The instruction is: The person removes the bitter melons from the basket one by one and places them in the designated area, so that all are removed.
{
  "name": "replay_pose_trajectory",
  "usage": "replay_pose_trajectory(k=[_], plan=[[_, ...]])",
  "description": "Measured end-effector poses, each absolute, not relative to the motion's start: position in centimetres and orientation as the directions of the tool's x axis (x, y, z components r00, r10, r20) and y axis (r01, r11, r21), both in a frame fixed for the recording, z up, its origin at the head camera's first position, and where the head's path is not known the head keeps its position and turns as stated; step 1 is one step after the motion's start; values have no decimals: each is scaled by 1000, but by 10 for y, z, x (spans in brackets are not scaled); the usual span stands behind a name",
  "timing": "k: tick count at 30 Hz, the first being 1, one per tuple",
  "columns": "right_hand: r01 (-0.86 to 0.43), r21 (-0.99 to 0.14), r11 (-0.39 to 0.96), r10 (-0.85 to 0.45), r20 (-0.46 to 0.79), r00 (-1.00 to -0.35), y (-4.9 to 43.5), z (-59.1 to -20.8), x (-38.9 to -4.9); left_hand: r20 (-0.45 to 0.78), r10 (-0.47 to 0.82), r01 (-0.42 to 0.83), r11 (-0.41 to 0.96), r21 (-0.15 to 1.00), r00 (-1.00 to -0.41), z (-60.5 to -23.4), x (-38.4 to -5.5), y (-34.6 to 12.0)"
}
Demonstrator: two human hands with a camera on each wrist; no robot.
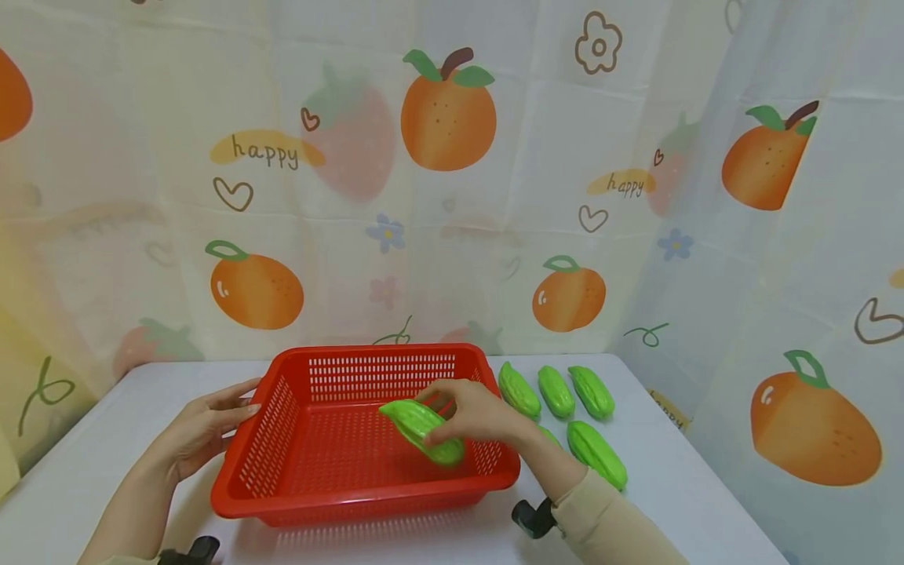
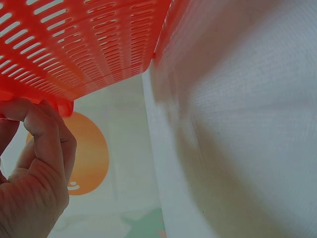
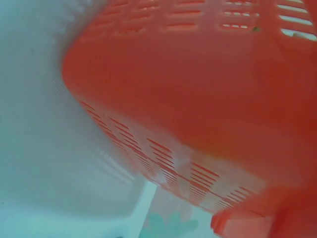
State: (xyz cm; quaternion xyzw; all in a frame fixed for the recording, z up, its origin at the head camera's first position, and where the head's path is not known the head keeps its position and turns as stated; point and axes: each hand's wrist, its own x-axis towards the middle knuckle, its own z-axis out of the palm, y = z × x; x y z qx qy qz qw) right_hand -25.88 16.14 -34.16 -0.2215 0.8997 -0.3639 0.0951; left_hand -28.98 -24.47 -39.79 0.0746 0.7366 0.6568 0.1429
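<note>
A red plastic basket (image 1: 353, 497) with slotted walls stands on the table, with nothing lying on its visible floor. My left hand (image 1: 201, 430) grips its left rim; in the left wrist view the fingers (image 2: 47, 134) bend up against the rim's underside. Inside the basket, toward its right side, my right hand (image 1: 476, 412) holds a bright green bitter melon (image 1: 410, 418) between thumb and fingers, tilted above the floor. The right wrist view is filled by the basket's outer corner (image 3: 198, 94); neither that hand nor the melon shows there.
Right of the basket lie several more green bitter melons, among them one at the back (image 1: 592, 392) and one nearer the front (image 1: 597, 455). Another (image 1: 549, 436) is partly hidden by my right forearm. A fruit-print curtain (image 1: 494, 235) hangs behind the white table (image 1: 678, 486).
</note>
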Motion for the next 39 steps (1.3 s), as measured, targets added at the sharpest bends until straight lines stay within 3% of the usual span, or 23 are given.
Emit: replay_pose_trajectory(k=[14, 39], plan=[[-314, -755, 576, -442, 35, -896, 174, -331, -261, -110, 297, -78, 119, 990, -949, -397, -288, -243], [-298, -734, 610, -344, 94, -934, 207, -309, -258, -109, 303, -78, 115, 990, -947, -395, -288, -243]])
